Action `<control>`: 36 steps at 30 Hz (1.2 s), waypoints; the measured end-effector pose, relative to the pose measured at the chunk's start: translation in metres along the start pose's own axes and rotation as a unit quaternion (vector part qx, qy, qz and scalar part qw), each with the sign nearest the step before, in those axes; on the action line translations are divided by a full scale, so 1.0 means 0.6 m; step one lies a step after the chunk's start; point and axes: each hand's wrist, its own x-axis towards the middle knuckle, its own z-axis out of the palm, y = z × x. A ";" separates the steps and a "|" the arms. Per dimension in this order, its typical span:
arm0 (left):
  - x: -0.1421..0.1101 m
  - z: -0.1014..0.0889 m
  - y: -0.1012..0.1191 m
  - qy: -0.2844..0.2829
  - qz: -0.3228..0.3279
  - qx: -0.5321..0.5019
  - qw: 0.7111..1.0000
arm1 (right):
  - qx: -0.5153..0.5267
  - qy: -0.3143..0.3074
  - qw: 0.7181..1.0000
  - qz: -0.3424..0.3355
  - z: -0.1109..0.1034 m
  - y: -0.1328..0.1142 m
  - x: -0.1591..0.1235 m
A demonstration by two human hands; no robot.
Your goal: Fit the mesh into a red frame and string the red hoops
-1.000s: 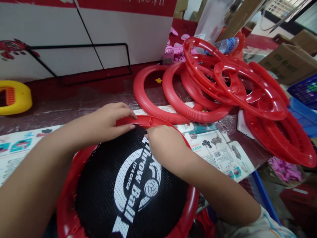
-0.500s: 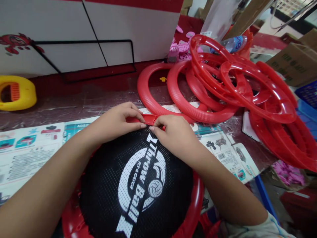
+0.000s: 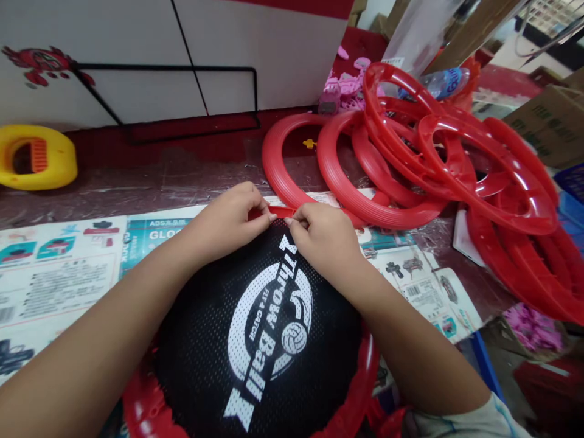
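Observation:
A round black mesh fabric (image 3: 196,340) printed "Throw Ball" in white lies over a red plastic ring (image 3: 145,404) in front of me. At the far edge, my left hand (image 3: 237,216) pinches the fabric's rim, thumb and fingers pressed together. Close beside it, my right hand (image 3: 319,237) is closed on the same edge, its fingers curled. A short stretch of the red ring shows between and behind my fingertips. The fabric's exact hold on the ring there is hidden by my fingers.
Several red rings (image 3: 378,216) are heaped at the right. A yellow ring-shaped part (image 3: 66,159) lies at left, near a black wire frame (image 3: 164,68) against a white box (image 3: 283,48). Printed cardboard (image 3: 68,274) covers the table. Pink parts (image 3: 349,91) and a bottle (image 3: 444,82) sit behind.
Both hands stay at the fabric's far edge, with the left fingertips raised slightly and pinched closer to the rim. The whole view has shifted a little, so things appear farther right.

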 end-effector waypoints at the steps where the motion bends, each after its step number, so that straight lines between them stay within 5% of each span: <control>1: 0.000 0.001 0.001 0.005 0.000 0.002 1.000 | -0.005 0.000 1.000 0.002 0.001 0.000 0.000; 11: -0.001 0.005 0.005 0.014 -0.018 0.005 1.000 | -0.022 -0.030 0.999 0.002 -0.011 -0.012 -0.005; 19: -0.003 0.004 -0.005 -0.021 -0.030 -0.029 0.999 | 0.134 -0.107 0.985 0.014 -0.053 0.014 -0.012; 36: -0.008 0.002 -0.012 -0.024 -0.042 -0.023 0.999 | 0.316 -0.070 0.944 0.072 -0.010 0.056 0.015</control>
